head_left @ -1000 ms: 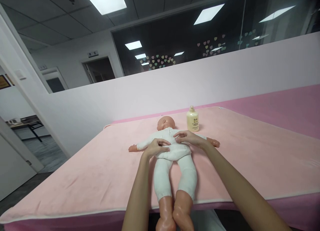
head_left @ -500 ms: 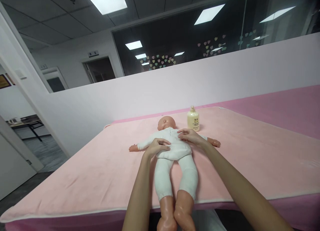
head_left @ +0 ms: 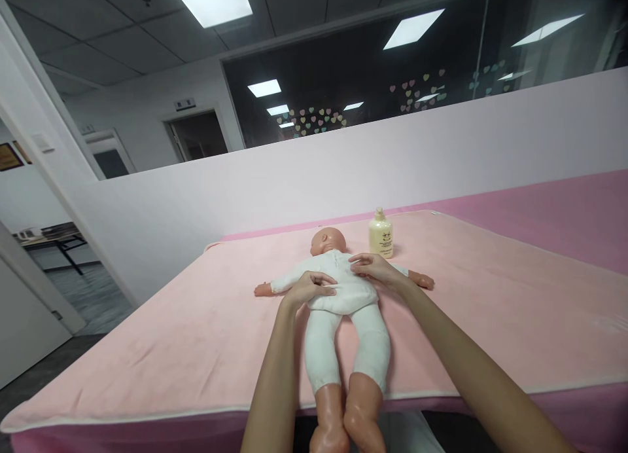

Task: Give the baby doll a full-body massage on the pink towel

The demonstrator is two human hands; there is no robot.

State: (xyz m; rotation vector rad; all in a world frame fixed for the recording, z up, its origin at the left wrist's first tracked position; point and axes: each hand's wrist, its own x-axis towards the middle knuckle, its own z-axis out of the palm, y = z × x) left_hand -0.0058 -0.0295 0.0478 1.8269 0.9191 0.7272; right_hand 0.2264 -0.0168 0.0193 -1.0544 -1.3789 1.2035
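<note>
A baby doll (head_left: 343, 302) in a white cloth body suit lies on the pink blanket, apparently face down. Its bald head points away from me and its legs reach over the near edge. On the left side of its lower back rests my left hand (head_left: 310, 289), thumb and fingers apart on the cloth. Higher up on the right side, my right hand (head_left: 375, 268) touches the doll's back with slightly bent fingers, the thumb set below them. Both hands look open, though the undersides of the fingers are hidden.
A pale yellow pump bottle (head_left: 381, 237) stands beyond my right hand, beside the doll's head. The pink blanket (head_left: 171, 335) covers the table up to a low white wall (head_left: 275, 184). A door (head_left: 29, 322) is at the far left.
The view has shifted very slightly. Both hands keep practically the same place on the doll's back.
</note>
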